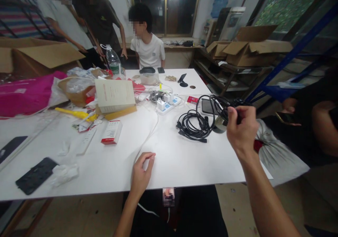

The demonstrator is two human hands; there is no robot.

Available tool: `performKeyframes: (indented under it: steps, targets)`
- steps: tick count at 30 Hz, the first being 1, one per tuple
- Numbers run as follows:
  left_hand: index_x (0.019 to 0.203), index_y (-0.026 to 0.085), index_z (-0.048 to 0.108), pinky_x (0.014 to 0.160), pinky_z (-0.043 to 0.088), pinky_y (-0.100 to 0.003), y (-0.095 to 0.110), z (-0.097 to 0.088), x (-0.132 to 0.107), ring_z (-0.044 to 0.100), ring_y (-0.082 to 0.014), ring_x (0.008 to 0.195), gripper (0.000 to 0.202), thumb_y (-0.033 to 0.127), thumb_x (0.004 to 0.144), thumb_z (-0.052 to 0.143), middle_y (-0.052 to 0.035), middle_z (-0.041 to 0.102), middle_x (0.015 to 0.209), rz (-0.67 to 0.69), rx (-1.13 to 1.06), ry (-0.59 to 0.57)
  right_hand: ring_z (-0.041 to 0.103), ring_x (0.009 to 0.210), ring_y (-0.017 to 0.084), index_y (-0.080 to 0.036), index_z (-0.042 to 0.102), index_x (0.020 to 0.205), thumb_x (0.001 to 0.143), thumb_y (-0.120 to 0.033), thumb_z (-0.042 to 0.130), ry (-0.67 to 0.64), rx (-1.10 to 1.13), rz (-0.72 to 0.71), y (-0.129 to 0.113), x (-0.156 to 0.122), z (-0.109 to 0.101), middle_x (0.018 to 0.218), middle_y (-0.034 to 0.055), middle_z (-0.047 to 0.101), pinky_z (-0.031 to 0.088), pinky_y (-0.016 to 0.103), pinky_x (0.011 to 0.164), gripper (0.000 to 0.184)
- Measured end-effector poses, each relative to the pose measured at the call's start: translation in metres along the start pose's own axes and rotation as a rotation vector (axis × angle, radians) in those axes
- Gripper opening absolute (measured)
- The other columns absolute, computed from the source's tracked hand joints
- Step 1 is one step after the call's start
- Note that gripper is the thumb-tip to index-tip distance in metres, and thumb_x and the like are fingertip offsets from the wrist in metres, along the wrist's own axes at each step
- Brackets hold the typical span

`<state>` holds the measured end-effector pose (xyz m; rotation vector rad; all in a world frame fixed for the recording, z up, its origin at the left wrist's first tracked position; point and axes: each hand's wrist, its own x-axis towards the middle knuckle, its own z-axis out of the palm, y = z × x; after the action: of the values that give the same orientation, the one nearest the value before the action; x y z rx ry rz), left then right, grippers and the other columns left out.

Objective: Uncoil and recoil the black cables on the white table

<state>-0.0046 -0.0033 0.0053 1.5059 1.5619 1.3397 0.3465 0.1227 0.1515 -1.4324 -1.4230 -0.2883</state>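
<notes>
My right hand is closed around a bundle of black cables, raised above the right side of the table. Below and left of it lies a coil of black cables with plugs on their ends. A roll of tape and a dark-screened device are partly covered by the cables. My left hand rests at the table's front edge, thumb and forefinger tips brought together with nothing visible between them. A white cable runs down to that hand and passes behind it.
A power strip with chargers sits mid-table. To the left are a red-white box, a cream box, a yellow tool and a black phone-like slab. People stand or sit around the table; one at right holds a phone.
</notes>
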Motion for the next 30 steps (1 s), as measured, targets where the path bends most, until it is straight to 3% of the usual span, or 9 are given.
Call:
performKeyframes:
  steps: [4,7,14,17,20,25,28,30]
  targets:
    - [0.107,0.023,0.079,0.099,0.060,-0.040,0.005,0.000,-0.001,0.076,-0.0253,0.105,0.027,0.047,0.104,0.067,-0.0078,0.081,0.109,0.008,-0.007,-0.013,0.059,0.066,0.014,-0.020,0.057,0.098,0.106,-0.064,0.059,0.105,0.141,0.109,-0.033,-0.012,-0.045,0.080,0.0019,0.061,0.044,0.029,0.064,0.044]
    - [0.109,0.022,0.079,0.099,0.062,-0.040,0.007,0.001,-0.001,0.077,-0.0252,0.104,0.029,0.048,0.102,0.068,-0.0078,0.082,0.108,0.015,0.002,-0.053,0.058,0.064,0.013,-0.020,0.057,0.099,0.104,-0.064,0.061,0.057,0.203,0.194,-0.037,-0.040,-0.054,0.079,0.0004,0.060,0.045,0.027,0.062,0.045]
    - [0.112,0.022,0.078,0.098,0.063,-0.040,0.000,0.007,-0.005,0.078,-0.0243,0.104,0.028,0.045,0.104,0.065,-0.0086,0.082,0.109,0.117,0.073,-0.116,0.068,0.071,0.018,-0.022,0.057,0.106,0.103,-0.068,0.060,-0.311,0.293,0.303,-0.028,-0.100,-0.043,0.085,0.0042,0.072,0.051,0.028,0.065,0.046]
    - [0.112,0.021,0.078,0.096,0.063,-0.041,0.000,0.010,-0.005,0.078,-0.0246,0.104,0.029,0.045,0.105,0.063,-0.0093,0.081,0.107,0.145,0.094,-0.113,0.073,0.073,0.021,-0.022,0.056,0.114,0.096,-0.076,0.064,-0.491,0.265,0.259,-0.026,-0.123,-0.033,0.095,0.0076,0.077,0.054,0.031,0.065,0.057]
    - [0.112,0.022,0.078,0.096,0.064,-0.041,0.001,0.010,-0.005,0.078,-0.0249,0.103,0.028,0.045,0.105,0.063,-0.0096,0.081,0.107,0.153,0.104,-0.108,0.077,0.076,0.027,-0.022,0.057,0.123,0.094,-0.081,0.064,-0.642,0.151,0.128,-0.018,-0.149,-0.019,0.100,0.0100,0.079,0.055,0.033,0.064,0.066]
    - [0.111,0.022,0.078,0.098,0.063,-0.041,0.002,0.007,-0.006,0.078,-0.0250,0.105,0.027,0.045,0.104,0.065,-0.0085,0.081,0.108,0.118,0.091,-0.110,0.077,0.077,0.029,-0.022,0.061,0.110,0.106,-0.069,0.054,-0.757,-0.079,-0.093,-0.002,-0.177,0.000,0.088,0.0084,0.078,0.046,0.032,0.060,0.048]
    - [0.112,0.022,0.078,0.102,0.061,-0.044,0.006,0.015,0.000,0.078,-0.0258,0.106,0.031,0.049,0.103,0.067,-0.0093,0.082,0.111,0.042,0.028,-0.104,0.076,0.074,0.026,-0.023,0.060,0.100,0.111,-0.063,0.045,-0.794,-0.060,-0.076,0.000,-0.176,0.001,0.083,0.0063,0.076,0.042,0.032,0.061,0.044]
    - [0.122,0.022,0.076,0.103,0.060,-0.045,0.013,0.030,0.010,0.077,-0.0262,0.110,0.036,0.051,0.102,0.067,-0.0109,0.081,0.118,-0.020,-0.042,-0.134,0.072,0.069,0.024,-0.024,0.057,0.094,0.112,-0.064,0.043,-0.805,-0.001,-0.024,-0.002,-0.172,-0.002,0.076,0.0039,0.072,0.042,0.031,0.062,0.046]
